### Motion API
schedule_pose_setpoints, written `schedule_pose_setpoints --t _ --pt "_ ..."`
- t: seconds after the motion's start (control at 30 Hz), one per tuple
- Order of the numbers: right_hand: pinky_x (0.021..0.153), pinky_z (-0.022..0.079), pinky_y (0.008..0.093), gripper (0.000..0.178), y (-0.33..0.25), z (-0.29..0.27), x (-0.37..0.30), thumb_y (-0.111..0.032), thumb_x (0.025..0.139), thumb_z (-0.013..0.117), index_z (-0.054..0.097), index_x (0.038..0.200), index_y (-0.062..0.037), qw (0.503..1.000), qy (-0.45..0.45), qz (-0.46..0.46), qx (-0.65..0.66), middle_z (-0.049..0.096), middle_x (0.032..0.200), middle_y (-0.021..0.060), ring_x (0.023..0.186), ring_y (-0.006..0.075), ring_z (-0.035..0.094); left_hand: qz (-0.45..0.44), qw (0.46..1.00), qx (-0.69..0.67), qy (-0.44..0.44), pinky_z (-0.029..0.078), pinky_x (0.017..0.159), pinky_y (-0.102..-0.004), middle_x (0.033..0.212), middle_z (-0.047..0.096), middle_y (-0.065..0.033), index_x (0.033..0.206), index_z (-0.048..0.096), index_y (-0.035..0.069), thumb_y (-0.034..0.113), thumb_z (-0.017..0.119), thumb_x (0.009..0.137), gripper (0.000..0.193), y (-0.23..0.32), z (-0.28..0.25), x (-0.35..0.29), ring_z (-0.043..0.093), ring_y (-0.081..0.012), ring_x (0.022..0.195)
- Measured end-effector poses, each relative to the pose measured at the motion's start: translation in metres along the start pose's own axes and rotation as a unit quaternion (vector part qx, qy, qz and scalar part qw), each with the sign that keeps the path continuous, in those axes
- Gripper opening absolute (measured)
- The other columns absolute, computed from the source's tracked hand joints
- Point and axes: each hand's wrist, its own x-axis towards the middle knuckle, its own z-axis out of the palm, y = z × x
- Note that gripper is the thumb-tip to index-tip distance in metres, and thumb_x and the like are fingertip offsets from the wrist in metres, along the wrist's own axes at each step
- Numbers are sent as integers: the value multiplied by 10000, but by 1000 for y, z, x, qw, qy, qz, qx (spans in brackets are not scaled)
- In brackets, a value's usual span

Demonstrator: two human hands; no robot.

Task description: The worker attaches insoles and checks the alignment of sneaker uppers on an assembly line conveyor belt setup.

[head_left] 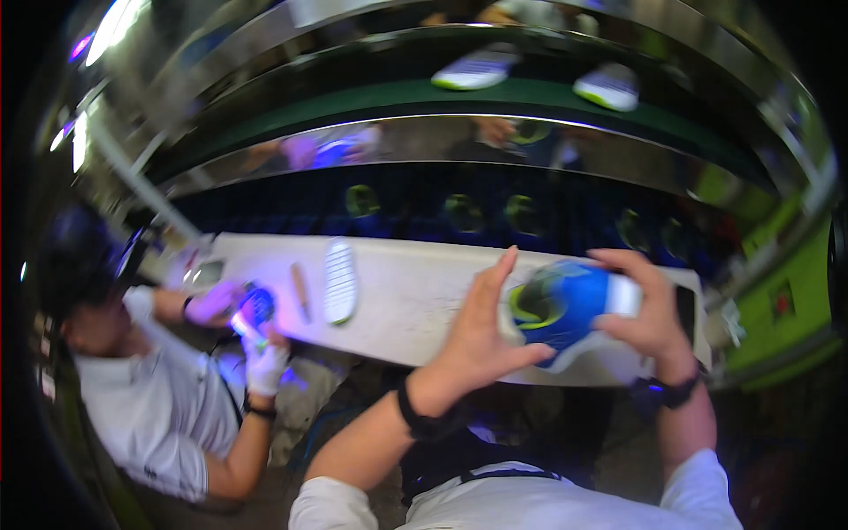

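A blue shoe [574, 305] with a yellow-green collar and a white end is held up over the white bench, blurred by motion. My right hand [654, 314] grips its white end on the right, thumb below and fingers above. Beside the collar, my left hand [481, 331] is open, fingers spread and pointing up. Its thumb reaches the lower edge of the shoe; whether it presses there I cannot tell. A pale curved edge shows under the shoe, too smeared to make out.
On the white bench [397, 265] lie a white shoe sole [340, 283] and a slim brown-handled tool [300, 291]. At left a co-worker [159, 397] in gloves holds another blue shoe [256, 305]. Behind, a green shelf [353, 102] bears pale shoes [477, 69]; several yellow-green-rimmed items stand below.
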Motion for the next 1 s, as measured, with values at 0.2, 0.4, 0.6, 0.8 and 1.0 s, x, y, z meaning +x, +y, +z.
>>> schedule_pose_setpoints --t 0.2,0.4,0.6,0.8,1.0 --pt "1025 415 345 1042 15 54 -7 -828 786 602 399 1473 -71 928 -3 55 369 536 1240 122 1187 212 524 -26 980 120 -155 582 795 -396 1017 710 -180 1201 607 34 333 954 584 768 24 -18 31 722 -348 912" --pt "1015 428 348 937 17 81 17 -717 789 671 450 1406 -47 956 -6 2 292 564 1226 134 1158 223 559 -111 971 132 -165 571 816 -370 953 729 -151 1159 625 9 339 987 516 808 26 -30 32 732 -268 893" --pt "1034 429 360 635 30 100 27 -417 760 671 552 1246 -28 907 24 50 418 615 1192 118 1154 217 577 -177 965 100 -168 565 853 -358 990 735 -144 1188 619 3 318 993 541 811 5 -42 27 730 -242 913" --pt "1087 445 431 559 53 132 24 -398 731 661 608 1178 -67 602 199 50 772 674 1081 121 1071 295 634 -238 965 -6 -107 540 920 -336 1064 726 -120 1232 607 -19 315 988 544 854 -26 -51 0 685 -185 1002" --pt "1081 380 356 684 18 110 15 -456 820 645 511 1336 -27 864 -6 72 498 572 1260 156 1196 238 544 -187 972 84 -119 564 879 -351 1043 730 -170 1199 601 9 340 977 561 812 -2 -44 -2 732 -253 964"
